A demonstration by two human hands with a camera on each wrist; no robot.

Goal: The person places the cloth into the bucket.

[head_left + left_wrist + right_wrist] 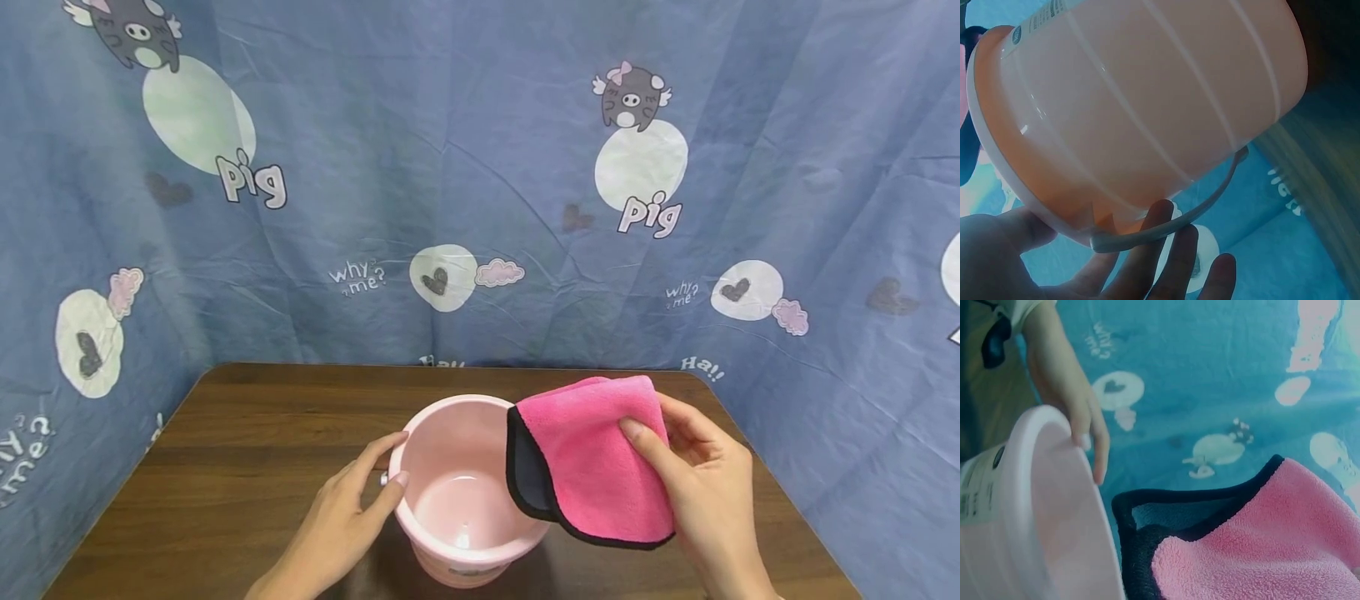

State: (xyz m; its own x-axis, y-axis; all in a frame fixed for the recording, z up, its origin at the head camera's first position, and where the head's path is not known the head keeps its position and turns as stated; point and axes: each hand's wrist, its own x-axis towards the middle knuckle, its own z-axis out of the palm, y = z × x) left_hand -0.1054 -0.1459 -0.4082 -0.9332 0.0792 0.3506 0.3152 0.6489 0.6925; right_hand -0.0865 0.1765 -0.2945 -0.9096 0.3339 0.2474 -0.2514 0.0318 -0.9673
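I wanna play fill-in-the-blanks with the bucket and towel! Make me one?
1. The person's right grip holds a plush pink towel edged in ____.
2. The person's left grip holds a bucket that is pale ____.
3. The winged animal printed on the blue curtain is a ____.

Missing words: black; pink; pig.

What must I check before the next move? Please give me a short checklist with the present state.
1. Left hand steadying the bucket: ok, it holds the rim.
2. Right hand with a grip on the cloth: ok, thumb in front.
3. Bucket turned mouth-up: ok.
4. Handle out of the way: ok, it hangs outside.
5. Cloth unfolded: not ok, it is folded.
6. Cloth not touching the rim: cannot tell.
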